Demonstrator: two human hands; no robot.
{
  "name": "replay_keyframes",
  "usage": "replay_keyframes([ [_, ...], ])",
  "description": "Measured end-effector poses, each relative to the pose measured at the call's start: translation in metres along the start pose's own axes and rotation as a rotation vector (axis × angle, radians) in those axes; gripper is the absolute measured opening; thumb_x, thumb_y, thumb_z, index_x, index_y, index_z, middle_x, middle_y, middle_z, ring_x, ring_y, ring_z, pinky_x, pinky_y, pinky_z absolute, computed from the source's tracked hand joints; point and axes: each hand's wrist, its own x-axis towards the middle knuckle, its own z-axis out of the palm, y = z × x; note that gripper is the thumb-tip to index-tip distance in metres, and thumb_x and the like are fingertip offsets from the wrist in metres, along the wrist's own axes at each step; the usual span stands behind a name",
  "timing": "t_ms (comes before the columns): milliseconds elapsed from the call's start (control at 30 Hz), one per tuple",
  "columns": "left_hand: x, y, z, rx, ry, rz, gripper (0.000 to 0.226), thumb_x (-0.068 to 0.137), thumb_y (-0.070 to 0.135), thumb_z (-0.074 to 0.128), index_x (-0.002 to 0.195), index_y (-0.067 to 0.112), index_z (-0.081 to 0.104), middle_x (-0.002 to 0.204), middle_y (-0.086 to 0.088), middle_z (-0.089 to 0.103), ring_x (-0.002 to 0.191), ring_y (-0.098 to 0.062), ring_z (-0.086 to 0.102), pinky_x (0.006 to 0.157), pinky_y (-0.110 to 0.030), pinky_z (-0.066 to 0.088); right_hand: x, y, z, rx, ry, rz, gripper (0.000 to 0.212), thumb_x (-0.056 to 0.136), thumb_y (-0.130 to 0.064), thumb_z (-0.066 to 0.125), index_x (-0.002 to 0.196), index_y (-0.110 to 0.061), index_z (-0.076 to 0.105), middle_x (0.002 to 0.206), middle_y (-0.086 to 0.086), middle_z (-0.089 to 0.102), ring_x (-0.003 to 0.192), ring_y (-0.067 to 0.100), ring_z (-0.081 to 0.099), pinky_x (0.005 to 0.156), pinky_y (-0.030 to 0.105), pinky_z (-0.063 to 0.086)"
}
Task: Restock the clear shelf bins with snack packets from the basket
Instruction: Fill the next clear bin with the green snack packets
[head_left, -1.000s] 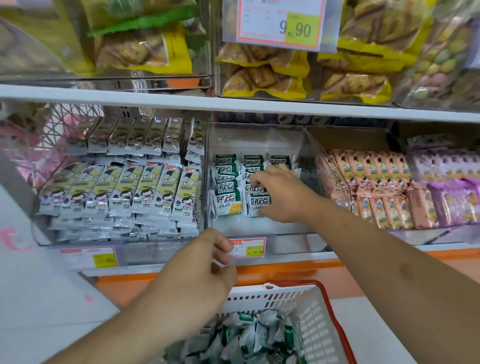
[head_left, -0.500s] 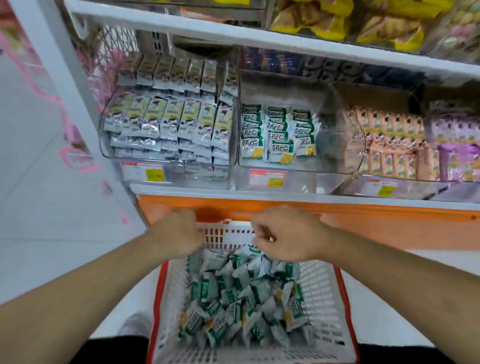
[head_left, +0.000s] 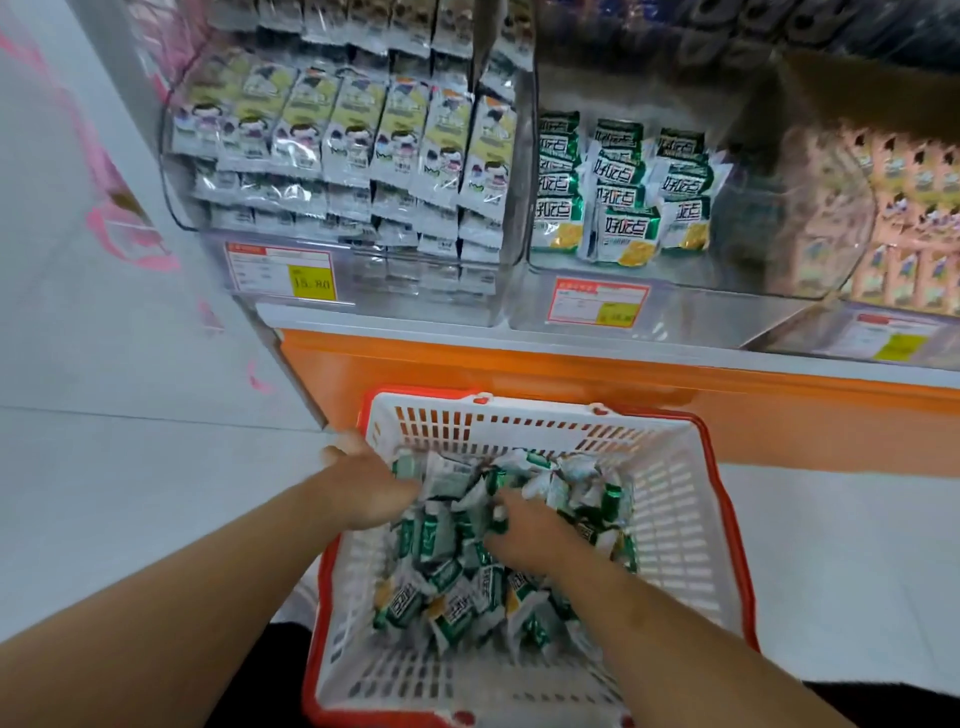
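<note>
A white basket with a red rim sits low in front of the shelf, holding a pile of green-and-white snack packets. My left hand is at the basket's far left corner, its fingers buried under packets and hidden. My right hand is in the middle of the pile, fingers curled round packets. Above, the middle clear bin holds three rows of the same green packets on its left side; its right side is bare.
The left clear bin is packed with silver-and-yellow packets. Orange-pink packets fill the bin on the right. Price tags hang on the bin fronts. An orange shelf base stands behind the basket, with white floor on both sides.
Both hands have gone from the bin and shelf edge down into the basket's pile. My view has tilted down and moved closer to the basket.
</note>
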Motion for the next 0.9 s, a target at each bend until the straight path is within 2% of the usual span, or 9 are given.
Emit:
replay_keyframes([
  [100, -0.003, 0.005, -0.003, 0.017, -0.007, -0.017, 0.120, 0.093, 0.059, 0.060, 0.156, -0.001, -0.023, 0.165, -0.027, -0.008, 0.149, -0.038, 0.025, 0.115, -0.040, 0.033, -0.001, 0.003, 0.001, 0.069, 0.147, -0.025, 0.015, 0.099, -0.029, 0.062, 0.099, -0.024, 0.048, 0.087, 0.003, 0.057, 0.071, 0.019, 0.053, 0.060, 0.039, 0.045],
  [167, -0.010, 0.009, -0.005, 0.016, -0.017, -0.011, 0.112, 0.094, 0.056, 0.061, 0.158, 0.001, -0.012, 0.161, -0.025, 0.004, 0.147, -0.035, 0.027, 0.112, -0.040, 0.035, -0.004, 0.007, -0.008, 0.092, 0.161, -0.025, 0.025, 0.092, -0.010, 0.063, 0.085, -0.020, 0.041, 0.081, 0.004, 0.048, 0.067, 0.018, 0.041, 0.063, 0.040, 0.038],
  [300, -0.013, 0.006, -0.012, 0.044, -0.054, -0.016, 0.112, 0.088, 0.057, 0.068, 0.159, 0.005, -0.001, 0.154, -0.022, 0.028, 0.136, -0.033, 0.042, 0.106, -0.040, 0.042, -0.037, -0.006, -0.054, 0.167, 0.041, -0.069, 0.031, 0.091, -0.011, 0.073, 0.089, -0.020, 0.043, 0.088, 0.004, 0.045, 0.071, 0.019, 0.040, 0.064, 0.035, 0.037],
  [400, -0.038, 0.017, -0.037, 0.337, -0.032, 0.128, 0.056, 0.099, 0.039, 0.055, 0.145, 0.007, 0.049, 0.127, -0.013, 0.060, 0.108, -0.022, 0.059, 0.099, -0.033, 0.049, -0.075, -0.028, -0.096, 0.128, 0.019, -0.141, 0.034, 0.090, -0.023, 0.081, 0.100, -0.024, 0.049, 0.100, 0.004, 0.058, 0.078, 0.018, 0.056, 0.069, 0.037, 0.049],
  [533, -0.084, 0.044, -0.064, 0.478, 0.017, 0.337, 0.033, 0.106, 0.030, 0.045, 0.126, 0.015, 0.067, 0.108, -0.001, 0.069, 0.092, -0.015, 0.064, 0.079, -0.026, 0.050, -0.136, -0.047, -0.148, 0.182, 0.022, -0.219, 0.039, 0.091, -0.021, 0.083, 0.112, -0.028, 0.050, 0.137, 0.007, 0.062, 0.093, 0.022, 0.073, 0.076, 0.039, 0.058],
  [600, -0.107, 0.059, -0.065, 0.328, 0.010, 0.501, 0.040, 0.102, 0.050, 0.050, 0.116, 0.018, 0.068, 0.096, 0.005, 0.067, 0.080, -0.012, 0.062, 0.071, -0.028, 0.048, -0.168, -0.049, -0.171, 0.236, 0.072, -0.271, 0.041, 0.088, -0.022, 0.085, 0.109, -0.029, 0.051, 0.132, 0.001, 0.068, 0.096, 0.027, 0.074, 0.082, 0.048, 0.061],
  [667, -0.135, 0.078, -0.061, 0.087, 0.025, 0.673, 0.038, 0.099, 0.059, 0.055, 0.121, 0.029, 0.060, 0.105, 0.016, 0.063, 0.084, -0.007, 0.063, 0.072, -0.026, 0.051, -0.198, -0.048, -0.193, 0.321, 0.138, -0.335, 0.041, 0.087, -0.018, 0.086, 0.110, -0.023, 0.052, 0.112, 0.002, 0.076, 0.095, 0.032, 0.073, 0.085, 0.055, 0.059],
  [800, -0.167, 0.119, -0.061, -0.256, 0.126, 0.912, 0.026, 0.094, 0.049, 0.068, 0.118, 0.043, 0.061, 0.105, 0.015, 0.072, 0.088, -0.012, 0.071, 0.078, -0.046, 0.061, -0.239, -0.045, -0.228, 0.491, 0.244, -0.474, 0.038, 0.090, -0.005, 0.081, 0.113, -0.010, 0.051, 0.099, 0.020, 0.074, 0.079, 0.023, 0.066, 0.080, 0.044, 0.059],
  [900, -0.178, 0.151, -0.082, -0.229, 0.270, 0.899, 0.026, 0.092, 0.044, 0.075, 0.114, 0.038, 0.063, 0.100, 0.011, 0.073, 0.086, -0.016, 0.072, 0.081, -0.049, 0.060, -0.251, -0.040, -0.252, 0.529, 0.365, -0.525, 0.032, 0.091, -0.012, 0.081, 0.112, -0.016, 0.057, 0.107, 0.013, 0.072, 0.090, 0.015, 0.070, 0.088, 0.040, 0.057],
])
